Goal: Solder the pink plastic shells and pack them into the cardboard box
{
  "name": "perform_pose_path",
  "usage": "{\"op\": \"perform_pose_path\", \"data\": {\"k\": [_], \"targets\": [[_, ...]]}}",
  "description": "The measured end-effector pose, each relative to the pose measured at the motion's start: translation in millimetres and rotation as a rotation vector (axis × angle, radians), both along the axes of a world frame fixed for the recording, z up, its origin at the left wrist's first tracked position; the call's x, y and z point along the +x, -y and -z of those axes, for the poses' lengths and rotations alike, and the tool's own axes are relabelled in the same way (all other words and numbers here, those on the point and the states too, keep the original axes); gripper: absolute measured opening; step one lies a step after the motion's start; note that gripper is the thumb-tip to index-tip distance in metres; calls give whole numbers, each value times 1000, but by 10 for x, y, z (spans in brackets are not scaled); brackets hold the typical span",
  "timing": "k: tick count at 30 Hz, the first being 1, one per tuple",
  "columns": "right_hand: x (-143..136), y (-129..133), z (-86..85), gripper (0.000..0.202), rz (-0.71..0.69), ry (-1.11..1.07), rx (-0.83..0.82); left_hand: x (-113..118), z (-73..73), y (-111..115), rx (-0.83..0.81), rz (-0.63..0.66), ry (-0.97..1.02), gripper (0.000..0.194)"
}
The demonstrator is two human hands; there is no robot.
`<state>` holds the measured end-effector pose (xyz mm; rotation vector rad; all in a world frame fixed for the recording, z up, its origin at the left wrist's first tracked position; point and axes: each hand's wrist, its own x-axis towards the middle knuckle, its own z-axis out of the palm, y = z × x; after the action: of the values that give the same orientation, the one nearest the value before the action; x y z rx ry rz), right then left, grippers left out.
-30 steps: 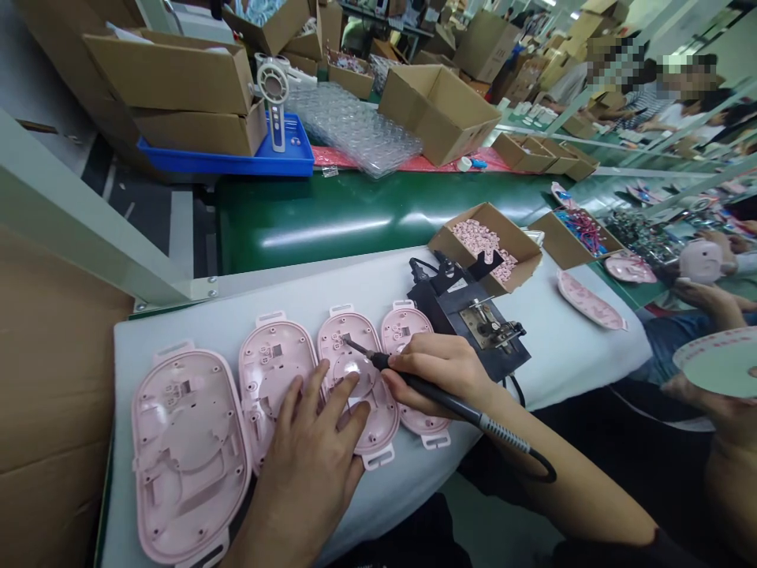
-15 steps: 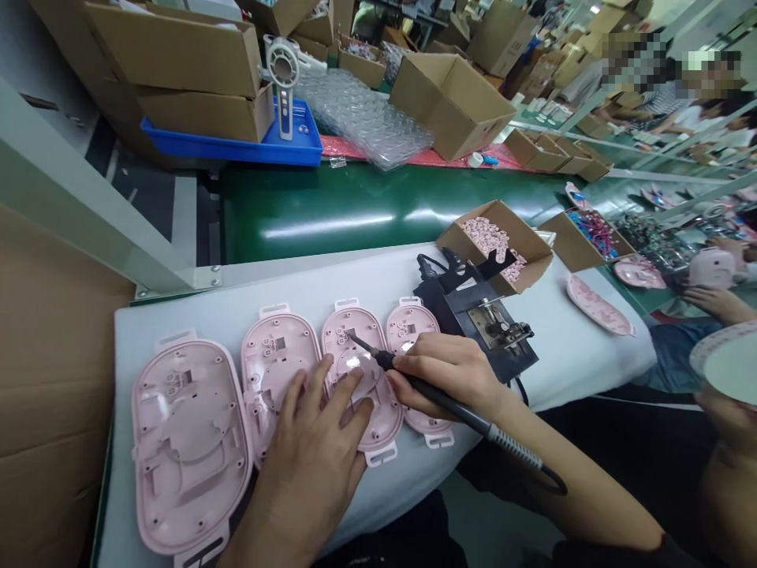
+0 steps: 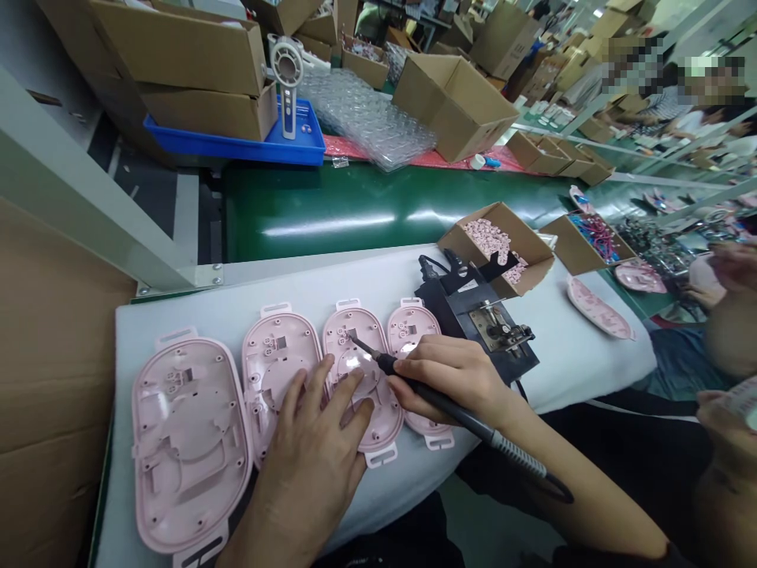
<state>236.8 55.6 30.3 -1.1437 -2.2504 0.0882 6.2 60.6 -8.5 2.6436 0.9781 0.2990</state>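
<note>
So we've got four pink shells [image 3: 188, 442] in a row on the table [image 3: 556, 347]. Our left hand [image 3: 307, 465] lies open, pinning the third shell [image 3: 362, 377]. Right grip [image 3: 455, 377] is closed round the soldering iron [image 3: 449, 410], long axis slanting up-left, tip on that shell's top end.

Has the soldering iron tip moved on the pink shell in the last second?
No. The iron tip stays at the same spot near the top of the third shell.
</note>
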Motion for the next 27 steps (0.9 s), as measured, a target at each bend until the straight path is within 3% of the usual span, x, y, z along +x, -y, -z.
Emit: {"op": "perform_pose_path", "data": {"k": [10, 20, 25, 27], "targets": [[-25, -27, -160, 7, -24, 47, -136, -7, -18, -9, -64, 12, -39, 45], [-75, 8, -180, 8, 18, 115, -101, -17, -48, 14, -150, 1, -20, 41], [-213, -47, -271, 17, 146, -53, 74, -22, -60, 52, -125, -3, -5, 36], [-334, -92, -262, 16, 154, -104, 67, -39, -67, 98, -88, -25, -2, 45]]}}
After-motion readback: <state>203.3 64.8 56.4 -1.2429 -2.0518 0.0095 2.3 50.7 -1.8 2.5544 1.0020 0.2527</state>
